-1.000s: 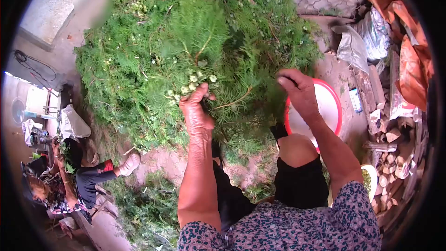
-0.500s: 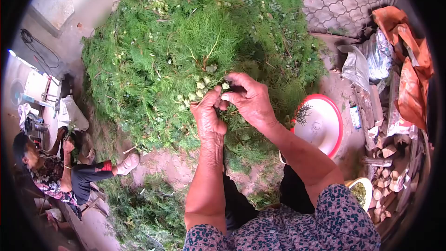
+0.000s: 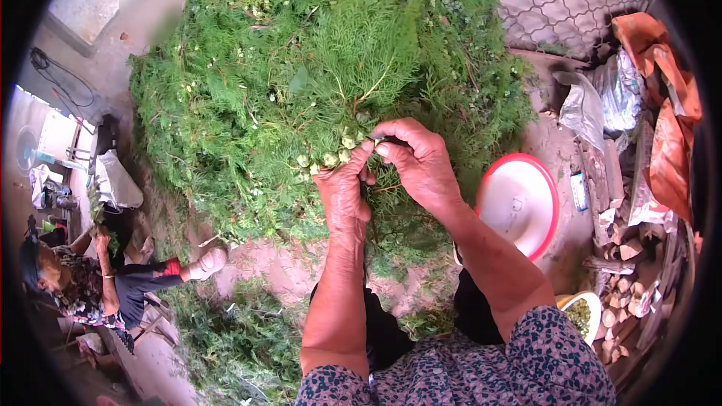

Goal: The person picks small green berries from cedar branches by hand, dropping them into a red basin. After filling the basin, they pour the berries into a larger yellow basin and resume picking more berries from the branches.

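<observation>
My left hand (image 3: 344,194) is closed round the stem of a leafy green cypress branch (image 3: 368,53). Pale green cypress cones (image 3: 331,159) cluster on it just above my left fingers. My right hand (image 3: 423,169) meets the left one, thumb and forefinger pinched at a small cypress cone mostly covered by the fingertips. Beneath and beyond both hands spreads a big heap of cut cypress branches (image 3: 218,105).
A white basin with a red rim (image 3: 555,203) stands right of my arm. Lower down is a bowl of green pieces (image 3: 579,316). Firewood (image 3: 620,293) and an orange sheet (image 3: 669,158) line the right side. A co-worker (image 3: 83,278) sits at left, handling greenery.
The branch has swung slightly right, and my right hand has shifted a little right. A dark sprig at the basin's edge is no longer visible. The co-worker now holds greenery higher.
</observation>
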`<state>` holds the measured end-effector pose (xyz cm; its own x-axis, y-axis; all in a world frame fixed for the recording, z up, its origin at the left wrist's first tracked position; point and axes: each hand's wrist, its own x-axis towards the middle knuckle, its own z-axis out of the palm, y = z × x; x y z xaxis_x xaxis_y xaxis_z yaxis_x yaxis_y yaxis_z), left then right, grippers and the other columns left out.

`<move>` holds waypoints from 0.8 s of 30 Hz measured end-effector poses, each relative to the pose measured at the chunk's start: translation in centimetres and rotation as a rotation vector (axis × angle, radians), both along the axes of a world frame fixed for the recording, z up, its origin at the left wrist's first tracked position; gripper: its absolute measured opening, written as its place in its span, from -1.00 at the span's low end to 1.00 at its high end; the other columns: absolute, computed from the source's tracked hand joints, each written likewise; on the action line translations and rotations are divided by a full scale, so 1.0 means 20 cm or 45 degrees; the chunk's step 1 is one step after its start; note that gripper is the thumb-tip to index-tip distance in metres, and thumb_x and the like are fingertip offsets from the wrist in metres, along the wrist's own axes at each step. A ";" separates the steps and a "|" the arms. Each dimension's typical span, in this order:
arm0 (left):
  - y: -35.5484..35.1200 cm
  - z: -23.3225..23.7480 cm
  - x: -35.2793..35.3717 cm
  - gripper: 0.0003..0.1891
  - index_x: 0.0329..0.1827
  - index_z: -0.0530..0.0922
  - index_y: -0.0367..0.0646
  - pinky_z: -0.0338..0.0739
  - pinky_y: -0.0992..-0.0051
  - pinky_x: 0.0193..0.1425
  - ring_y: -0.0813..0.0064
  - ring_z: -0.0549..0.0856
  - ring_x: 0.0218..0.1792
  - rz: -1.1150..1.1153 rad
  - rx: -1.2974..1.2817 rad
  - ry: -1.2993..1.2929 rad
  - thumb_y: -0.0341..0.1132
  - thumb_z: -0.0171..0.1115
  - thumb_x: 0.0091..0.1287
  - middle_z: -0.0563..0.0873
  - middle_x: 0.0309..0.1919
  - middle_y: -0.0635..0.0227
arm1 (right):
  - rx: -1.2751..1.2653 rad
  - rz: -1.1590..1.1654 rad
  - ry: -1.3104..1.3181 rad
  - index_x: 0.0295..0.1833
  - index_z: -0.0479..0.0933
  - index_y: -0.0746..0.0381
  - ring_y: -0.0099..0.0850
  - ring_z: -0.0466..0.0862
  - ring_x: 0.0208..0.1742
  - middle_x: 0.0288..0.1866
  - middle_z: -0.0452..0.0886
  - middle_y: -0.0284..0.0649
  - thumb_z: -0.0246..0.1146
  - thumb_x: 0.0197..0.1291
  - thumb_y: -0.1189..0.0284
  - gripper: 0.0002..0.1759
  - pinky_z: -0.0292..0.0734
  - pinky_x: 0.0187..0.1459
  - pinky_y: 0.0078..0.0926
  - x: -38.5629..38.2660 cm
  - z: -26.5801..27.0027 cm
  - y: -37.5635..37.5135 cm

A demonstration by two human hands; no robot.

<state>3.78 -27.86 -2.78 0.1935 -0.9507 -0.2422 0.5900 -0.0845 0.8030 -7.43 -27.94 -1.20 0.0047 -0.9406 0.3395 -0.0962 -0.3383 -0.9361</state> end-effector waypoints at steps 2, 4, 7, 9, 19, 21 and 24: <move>0.01 0.02 -0.02 -0.82 -0.37 0.52 -0.16 0.33 0.61 -0.63 0.65 0.45 -0.62 0.026 0.021 0.044 -0.49 0.36 0.01 0.56 -0.54 0.48 | 0.009 -0.048 0.042 -0.20 0.47 0.35 -0.47 0.53 -0.34 -0.31 0.52 -0.22 0.13 0.02 0.70 -0.81 0.45 -0.29 -0.57 0.01 0.02 0.01; 0.00 0.03 -0.04 -0.80 -0.31 0.54 -0.19 0.39 0.62 -0.57 0.63 0.52 -0.55 0.092 0.071 0.012 -0.50 0.35 0.01 0.60 -0.47 0.47 | 0.018 -0.097 0.078 -0.23 0.46 0.32 -0.34 0.56 -0.36 -0.33 0.52 -0.14 0.15 -0.04 0.72 -0.80 0.46 -0.31 -0.50 0.03 0.02 0.01; -0.01 0.00 -0.03 -0.78 -0.26 0.54 -0.22 0.46 0.60 -0.47 0.59 0.56 -0.46 0.130 0.009 -0.019 -0.54 0.33 0.02 0.63 -0.37 0.43 | -0.146 -0.180 0.356 -0.21 0.45 0.35 -0.39 0.56 -0.34 -0.33 0.52 -0.15 0.18 -0.07 0.74 -0.76 0.47 -0.31 -0.54 0.04 -0.01 0.01; 0.00 0.01 -0.03 -0.77 -0.24 0.55 -0.24 0.48 0.57 -0.36 0.59 0.57 -0.40 0.118 0.002 -0.057 -0.57 0.30 0.01 0.63 -0.34 0.41 | -0.160 -0.166 0.391 -0.21 0.45 0.34 -0.43 0.56 -0.35 -0.34 0.53 -0.18 0.16 -0.03 0.73 -0.79 0.46 -0.33 -0.55 0.03 0.00 0.01; -0.03 -0.03 0.03 -0.79 -0.21 0.51 -0.16 0.43 0.53 -0.33 0.54 0.53 -0.44 0.130 0.187 0.233 -0.38 0.30 0.10 0.60 -0.42 0.42 | 0.548 0.223 -0.914 -0.09 0.40 0.29 -0.54 0.57 -0.39 -0.36 0.55 -0.26 0.05 0.19 0.60 -0.83 0.43 -0.45 -0.65 -0.04 0.07 -0.03; -0.02 0.00 0.02 -0.74 -0.18 0.49 -0.17 0.42 0.56 -0.36 0.54 0.51 -0.46 0.146 0.276 0.362 -0.35 0.31 0.09 0.59 -0.43 0.42 | 0.592 0.229 -1.128 -0.11 0.43 0.30 -0.55 0.54 -0.44 -0.37 0.54 -0.26 0.08 0.18 0.59 -0.85 0.41 -0.49 -0.65 -0.06 0.04 -0.05; -0.02 0.01 0.02 -0.74 -0.19 0.50 -0.16 0.39 0.59 -0.34 0.55 0.49 -0.47 0.068 0.319 0.395 -0.32 0.31 0.09 0.58 -0.44 0.43 | 0.600 0.190 -0.639 -0.13 0.47 0.32 -0.59 0.51 -0.49 -0.39 0.53 -0.29 0.12 0.17 0.57 -0.85 0.38 -0.53 -0.68 -0.07 0.03 -0.04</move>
